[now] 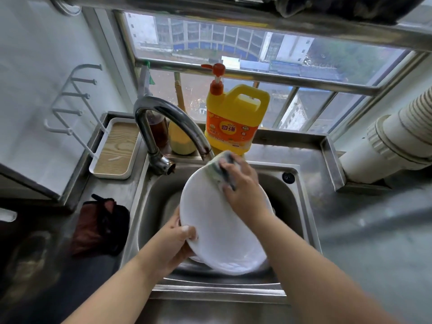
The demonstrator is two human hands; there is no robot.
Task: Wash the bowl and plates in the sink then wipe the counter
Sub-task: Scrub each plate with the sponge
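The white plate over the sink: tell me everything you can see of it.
The white plate is round, plain and glossy, likely ceramic or melamine. It is held tilted over the steel sink, its face toward the camera. The left hand grips its lower left rim, thumb on the face. The right hand presses a sponge against its upper edge, below the faucet.

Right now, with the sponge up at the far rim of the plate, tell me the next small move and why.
Probably draw the sponge back down across the white plate toward the near rim. The right hand presses it at the far edge, so most of the face below looks unscrubbed. The left hand grips the near-left rim, holding the plate tilted over the sink.
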